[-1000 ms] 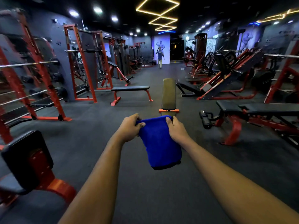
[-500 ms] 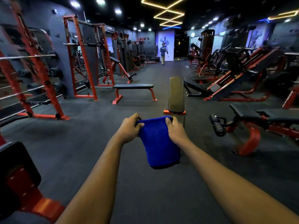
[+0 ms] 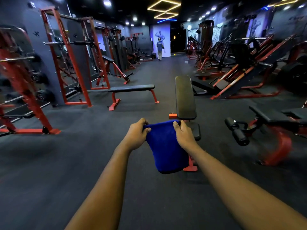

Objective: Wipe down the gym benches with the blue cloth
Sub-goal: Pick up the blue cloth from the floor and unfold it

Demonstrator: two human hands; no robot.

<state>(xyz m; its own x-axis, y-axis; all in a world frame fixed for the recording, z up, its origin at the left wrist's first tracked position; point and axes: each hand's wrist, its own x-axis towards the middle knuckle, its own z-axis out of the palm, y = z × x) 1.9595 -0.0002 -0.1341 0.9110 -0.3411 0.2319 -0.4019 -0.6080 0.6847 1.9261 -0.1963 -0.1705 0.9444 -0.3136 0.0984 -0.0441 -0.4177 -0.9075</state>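
My left grip pinches the upper left corner of the blue cloth, thumb on the near side and fingers curled over the top edge. My right grip pinches the upper right corner in the same way. Between them the top edge is pulled level, and the rest of the cloth hangs down folded, in the air above the dark floor, touching no bench.

Just behind the cloth stands the adjustable bench, its black back pad raised steeply. Its seat and red foot are partly hidden by the cloth and my right wrist. To the left, well apart, the flat bench sits crosswise on red legs. To the right is the roller bench, with black foam rollers at its near end. Red racks line the left wall. Far down the aisle a person stands with their back to me.
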